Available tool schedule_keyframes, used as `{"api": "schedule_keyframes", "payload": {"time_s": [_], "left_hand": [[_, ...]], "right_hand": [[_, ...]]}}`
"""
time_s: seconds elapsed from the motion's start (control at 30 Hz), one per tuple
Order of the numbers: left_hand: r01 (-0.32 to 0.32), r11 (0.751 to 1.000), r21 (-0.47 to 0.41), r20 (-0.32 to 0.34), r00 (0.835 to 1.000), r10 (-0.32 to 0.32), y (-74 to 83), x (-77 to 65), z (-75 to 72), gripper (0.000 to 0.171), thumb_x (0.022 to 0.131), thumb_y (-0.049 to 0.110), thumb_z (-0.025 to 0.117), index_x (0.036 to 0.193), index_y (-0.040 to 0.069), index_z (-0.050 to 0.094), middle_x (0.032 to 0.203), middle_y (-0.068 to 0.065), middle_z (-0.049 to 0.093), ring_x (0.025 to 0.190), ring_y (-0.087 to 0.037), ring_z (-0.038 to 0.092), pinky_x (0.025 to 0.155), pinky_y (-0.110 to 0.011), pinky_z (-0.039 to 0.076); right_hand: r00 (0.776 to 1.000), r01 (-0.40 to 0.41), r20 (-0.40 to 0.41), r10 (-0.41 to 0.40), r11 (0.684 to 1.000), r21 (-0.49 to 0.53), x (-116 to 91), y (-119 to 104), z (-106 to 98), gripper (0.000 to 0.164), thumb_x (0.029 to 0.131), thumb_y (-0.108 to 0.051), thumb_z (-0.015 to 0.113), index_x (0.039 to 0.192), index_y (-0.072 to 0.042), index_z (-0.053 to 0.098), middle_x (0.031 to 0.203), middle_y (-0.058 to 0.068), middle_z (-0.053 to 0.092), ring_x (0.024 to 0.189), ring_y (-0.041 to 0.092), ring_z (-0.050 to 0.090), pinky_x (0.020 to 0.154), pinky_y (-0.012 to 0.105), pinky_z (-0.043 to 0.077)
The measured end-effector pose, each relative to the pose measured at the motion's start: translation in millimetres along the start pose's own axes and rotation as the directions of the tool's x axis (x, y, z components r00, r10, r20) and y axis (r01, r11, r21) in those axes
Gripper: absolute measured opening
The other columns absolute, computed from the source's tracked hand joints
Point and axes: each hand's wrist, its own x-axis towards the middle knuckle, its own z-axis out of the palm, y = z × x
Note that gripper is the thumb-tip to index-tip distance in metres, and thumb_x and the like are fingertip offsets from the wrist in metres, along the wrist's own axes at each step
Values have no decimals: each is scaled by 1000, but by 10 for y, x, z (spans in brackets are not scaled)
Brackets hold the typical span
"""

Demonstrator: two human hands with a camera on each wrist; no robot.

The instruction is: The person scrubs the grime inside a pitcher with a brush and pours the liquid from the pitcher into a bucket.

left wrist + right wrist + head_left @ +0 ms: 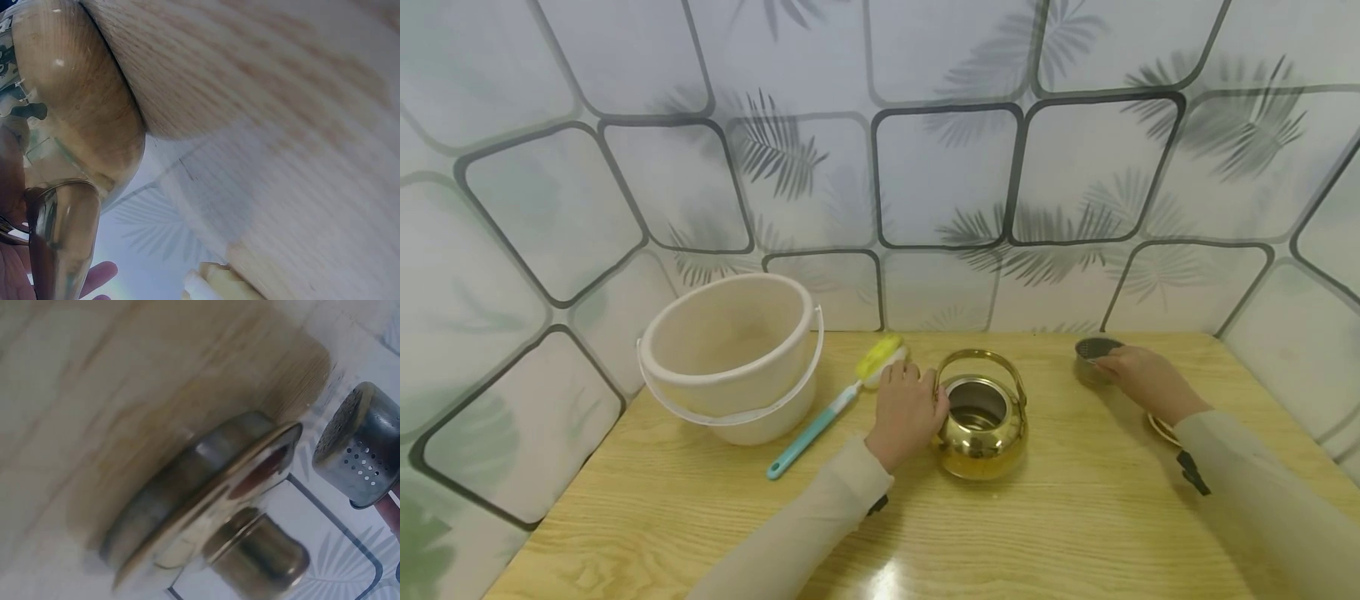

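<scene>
A brass teapot (pixel 981 450) with its top uncovered and its hoop handle (pixel 976 353) raised stands on the wooden table. My left hand (pixel 906 417) holds it at its left side, round the spout (pixel 62 244), with fingers showing behind the spout in the left wrist view. Farther right, my right hand (pixel 1150 387) pinches the rim of a metal tea strainer (pixel 1092 367), a small cup with holes in its wall and base (pixel 359 447). Below the right wrist lies the brass teapot lid (pixel 1163 429); its knob (pixel 259 556) shows large in the right wrist view.
A white bucket (pixel 760 408) with its handle hanging down in front stands at the left. Between bucket and teapot lies a brush with a blue handle (pixel 816 433) and a yellow head (pixel 880 357). A patterned wall (pixel 947 179) rises behind the table (pixel 1022 533).
</scene>
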Motion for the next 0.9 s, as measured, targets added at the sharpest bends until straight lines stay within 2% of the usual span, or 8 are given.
{"api": "schedule_keyframes", "payload": {"time_s": [0.13,0.43,0.6,0.8,0.9], "left_hand": [[1,1000,3,8,1000,-1,3,-1,-2,28,93,32,46,89,14,66,80,-4,64,79,-19,56,74,-32,40],[-1,1000,22,7,1000,1,5,0,-13,27,93,33,46,89,14,66,80,-3,64,79,-19,56,73,-31,40],[2,1000,13,6,1000,-2,7,-1,-23,27,93,32,47,89,14,66,80,-4,64,79,-19,56,73,-32,40],[1,1000,16,9,1000,-2,6,-1,-25,28,93,33,46,91,14,67,82,-4,65,82,-20,57,76,-32,41],[0,1000,19,7,1000,0,5,-3,-29,27,93,32,46,90,14,67,82,-4,65,84,-20,58,77,-33,42]], "right_hand": [[999,-38,37,38,999,-1,-37,32,-2,8,76,-3,71,74,3,67,64,7,60,56,23,58,54,36,51],[988,-92,127,90,996,5,-74,58,-51,12,76,-4,71,80,7,68,66,8,62,57,23,60,55,36,52],[974,-129,192,123,991,21,-78,48,-89,9,78,-3,69,83,5,70,69,11,65,62,27,63,60,39,53],[947,-140,294,127,990,23,-105,45,-128,13,80,2,63,91,5,70,79,17,68,72,33,66,68,43,54],[947,-126,301,111,992,30,-133,51,-132,14,79,4,63,91,5,70,79,17,69,73,33,66,68,42,54]]}}
